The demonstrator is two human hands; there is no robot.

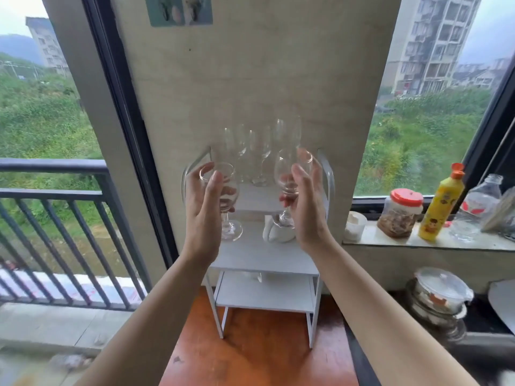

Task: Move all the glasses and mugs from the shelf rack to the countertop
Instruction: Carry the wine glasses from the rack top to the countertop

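A white shelf rack point(313, 305) stands on the reddish-brown countertop point(250, 355) against the wall. My left hand point(202, 210) grips a clear stemmed glass point(230, 227) by its bowl, lifted in front of the rack. My right hand point(308, 207) grips a second stemmed glass point(289, 174) the same way. Several more clear stemmed glasses point(260, 151) stand at the back of the top shelf. A white mug point(276, 232) sits on the shelf below, partly hidden by my right hand.
On the window ledge at the right stand a white cup point(355, 225), a red-lidded jar point(401, 213), a yellow bottle point(441, 203) and a clear bottle point(478, 207). A lidded glass pot point(440, 295) sits lower right. A balcony railing point(55, 190) runs on the left.
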